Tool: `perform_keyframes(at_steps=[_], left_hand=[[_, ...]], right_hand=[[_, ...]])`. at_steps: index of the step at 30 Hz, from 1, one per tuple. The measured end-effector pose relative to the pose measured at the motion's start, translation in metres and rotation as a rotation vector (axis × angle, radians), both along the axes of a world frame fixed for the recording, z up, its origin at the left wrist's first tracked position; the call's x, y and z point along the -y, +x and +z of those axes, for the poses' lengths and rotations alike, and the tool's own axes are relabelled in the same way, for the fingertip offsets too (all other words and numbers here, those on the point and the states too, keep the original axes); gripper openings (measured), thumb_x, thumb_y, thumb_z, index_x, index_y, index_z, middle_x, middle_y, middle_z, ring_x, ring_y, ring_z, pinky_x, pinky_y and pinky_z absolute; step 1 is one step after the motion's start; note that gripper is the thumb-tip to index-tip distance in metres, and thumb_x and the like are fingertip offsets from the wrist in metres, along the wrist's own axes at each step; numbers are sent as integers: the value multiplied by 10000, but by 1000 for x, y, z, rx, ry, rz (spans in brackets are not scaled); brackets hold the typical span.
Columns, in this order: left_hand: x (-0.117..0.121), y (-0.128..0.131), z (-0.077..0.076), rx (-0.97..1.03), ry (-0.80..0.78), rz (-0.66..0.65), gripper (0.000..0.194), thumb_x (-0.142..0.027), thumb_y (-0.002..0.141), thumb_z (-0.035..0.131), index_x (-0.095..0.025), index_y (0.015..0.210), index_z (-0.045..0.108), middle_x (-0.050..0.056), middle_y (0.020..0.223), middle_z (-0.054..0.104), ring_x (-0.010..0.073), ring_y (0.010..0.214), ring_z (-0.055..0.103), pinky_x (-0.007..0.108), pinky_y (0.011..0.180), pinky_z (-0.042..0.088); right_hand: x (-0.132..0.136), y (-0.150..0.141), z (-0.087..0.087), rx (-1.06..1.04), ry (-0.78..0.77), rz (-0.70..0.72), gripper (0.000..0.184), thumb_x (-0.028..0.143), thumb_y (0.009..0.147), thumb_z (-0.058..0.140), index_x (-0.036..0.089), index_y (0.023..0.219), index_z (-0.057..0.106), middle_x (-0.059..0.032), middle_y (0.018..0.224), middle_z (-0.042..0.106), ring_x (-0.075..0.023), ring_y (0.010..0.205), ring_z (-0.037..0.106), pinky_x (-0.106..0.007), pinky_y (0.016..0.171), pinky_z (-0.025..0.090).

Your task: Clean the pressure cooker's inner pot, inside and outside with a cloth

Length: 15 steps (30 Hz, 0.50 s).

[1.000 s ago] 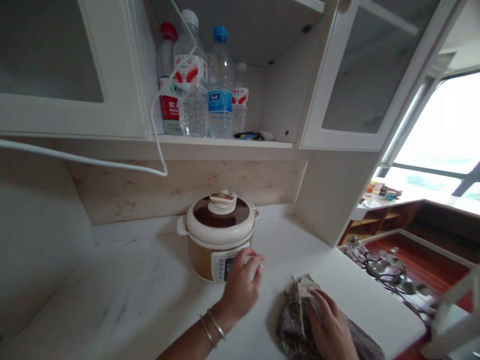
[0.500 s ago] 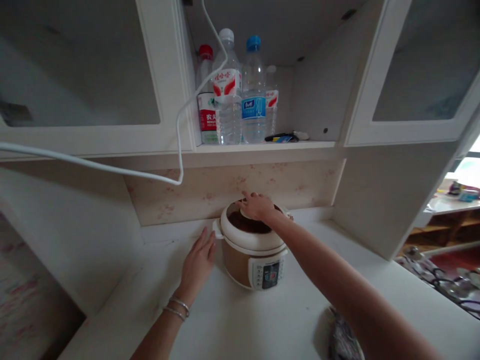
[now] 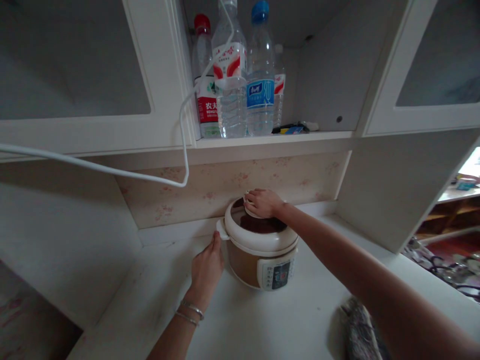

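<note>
An electric pressure cooker with a gold-brown body and a front control panel stands on the white counter. Its cream lid with a dark brown top is on it. My right hand is closed round the knob in the middle of the lid, which it mostly hides. At the cooker's left side, my left hand has its fingers closed on the cream side handle. Two silver bangles are on my left wrist.
Several plastic bottles stand on the open shelf above the cooker. A white cable hangs across the upper left. Dark patterned cloth lies at the front right of the counter. A cabinet side panel rises on the right.
My left hand has moved up to the side handle and closed on it. My right fingers have curled round the lid knob. The view has shifted slightly closer.
</note>
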<state>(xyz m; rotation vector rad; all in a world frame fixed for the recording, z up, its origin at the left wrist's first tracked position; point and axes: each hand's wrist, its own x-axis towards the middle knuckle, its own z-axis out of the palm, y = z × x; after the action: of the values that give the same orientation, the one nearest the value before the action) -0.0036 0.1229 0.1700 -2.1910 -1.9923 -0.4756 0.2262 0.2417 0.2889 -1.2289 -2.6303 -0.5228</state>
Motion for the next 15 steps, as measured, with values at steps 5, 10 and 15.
perform_keyframes(at_steps=[5,10,15], left_hand=[[-1,-3,4,15,-5,-23,601,-68,935,397,-135,1532,392,168,1364,632,236,984,739,311,765,587],[0,-6,3,62,-12,-29,630,-50,910,406,-161,1530,401,145,1409,600,248,1033,727,336,793,589],[-2,-14,-1,285,-33,-103,550,-160,976,361,-215,1521,420,115,1455,562,282,1185,662,416,942,548]], right_hand=[[-3,6,0,25,15,111,432,402,1045,316,140,1125,650,-142,1097,694,-224,976,624,-332,903,405],[-2,7,0,7,1,130,448,445,1037,346,144,1132,664,-142,1090,696,-221,995,618,-329,926,400],[21,8,12,-122,44,27,521,505,1048,288,212,1425,497,-113,1345,615,-250,1207,551,-405,1031,375]])
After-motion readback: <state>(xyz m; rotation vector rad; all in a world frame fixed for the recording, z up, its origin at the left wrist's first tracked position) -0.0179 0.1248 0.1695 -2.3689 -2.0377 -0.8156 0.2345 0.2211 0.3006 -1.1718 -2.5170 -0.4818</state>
